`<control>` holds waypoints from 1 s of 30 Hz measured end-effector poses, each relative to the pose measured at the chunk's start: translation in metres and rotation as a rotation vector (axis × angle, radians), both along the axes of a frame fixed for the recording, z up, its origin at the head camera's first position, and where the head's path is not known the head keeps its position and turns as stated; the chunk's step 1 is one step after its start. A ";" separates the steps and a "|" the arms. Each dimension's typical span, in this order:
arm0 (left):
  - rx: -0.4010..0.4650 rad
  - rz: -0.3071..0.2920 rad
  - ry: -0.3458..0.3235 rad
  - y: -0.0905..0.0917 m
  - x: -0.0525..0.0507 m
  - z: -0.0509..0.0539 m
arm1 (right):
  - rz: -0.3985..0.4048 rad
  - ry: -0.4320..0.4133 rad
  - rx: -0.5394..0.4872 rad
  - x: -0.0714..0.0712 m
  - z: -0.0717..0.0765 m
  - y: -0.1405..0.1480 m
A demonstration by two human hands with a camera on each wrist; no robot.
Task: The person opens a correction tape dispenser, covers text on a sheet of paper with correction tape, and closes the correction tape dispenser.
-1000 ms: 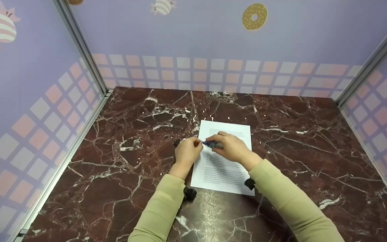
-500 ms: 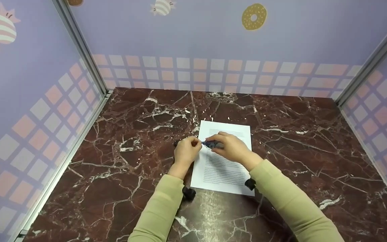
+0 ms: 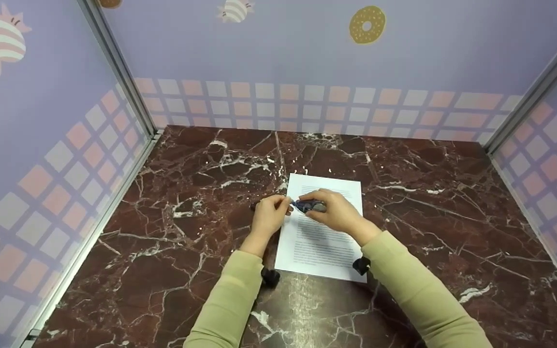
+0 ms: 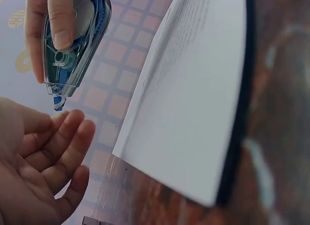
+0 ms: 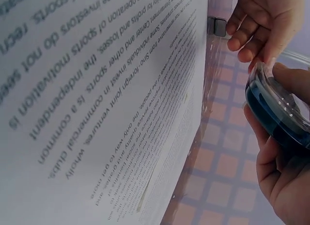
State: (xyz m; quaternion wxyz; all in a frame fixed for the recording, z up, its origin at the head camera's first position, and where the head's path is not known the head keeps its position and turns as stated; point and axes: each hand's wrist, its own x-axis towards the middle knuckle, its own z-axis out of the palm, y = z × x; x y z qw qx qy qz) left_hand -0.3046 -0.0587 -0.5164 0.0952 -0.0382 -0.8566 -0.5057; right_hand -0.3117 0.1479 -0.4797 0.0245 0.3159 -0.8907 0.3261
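Over the sheet of printed paper (image 3: 324, 256), my right hand (image 3: 339, 210) grips a clear and blue correction tape (image 3: 310, 206). In the left wrist view, the correction tape (image 4: 72, 46) points its narrow blue tip down at my left hand (image 4: 43, 162). The thumb and forefinger of the left hand (image 3: 270, 215) pinch together at that tip, where a bit of white tape shows; the exact contact is partly hidden. Its other fingers are loosely curled. From the right wrist, the right thumb lies on one side of the correction tape (image 5: 278, 106) and fingers on the other.
The paper lies on a dark red marbled table (image 3: 186, 280). A small dark object (image 3: 253, 206) shows partly from behind the left hand. Patterned panels (image 3: 259, 53) stand behind and at both sides, with metal posts (image 3: 119, 67) at the corners.
My right hand has turned slightly, so more of the correction tape shows. The left fingers have shifted a little at its tip. The paper has stayed in place.
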 end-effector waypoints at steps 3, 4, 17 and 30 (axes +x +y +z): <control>0.019 0.003 0.000 0.001 0.000 0.000 | -0.010 -0.009 -0.030 0.000 -0.002 0.001; 0.023 0.009 0.000 0.001 0.000 0.000 | -0.015 -0.014 -0.034 0.000 -0.002 0.001; -0.005 0.043 0.038 0.002 0.002 0.001 | -0.047 -0.065 -0.089 0.001 -0.006 0.001; -0.042 0.047 0.074 0.003 0.004 0.001 | -0.093 -0.124 -0.115 0.003 -0.009 0.000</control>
